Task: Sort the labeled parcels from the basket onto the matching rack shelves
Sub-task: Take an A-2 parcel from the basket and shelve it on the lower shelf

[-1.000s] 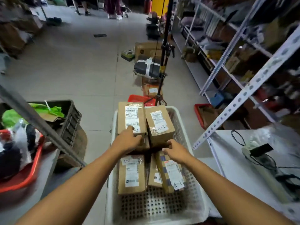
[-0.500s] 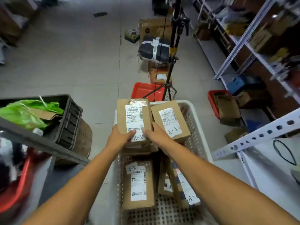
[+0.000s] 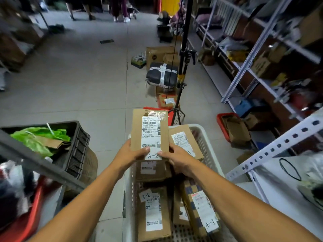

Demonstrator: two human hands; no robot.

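Fingers (image 3: 146,149) on parcel (image 3: 149,130) above basket (image 3: 206,137)

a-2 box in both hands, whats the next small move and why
Probably lift the A-2 box fully clear of the white basket and turn toward the rack on the right. Left hand and right hand already grip its near end, and the label reads A-2.
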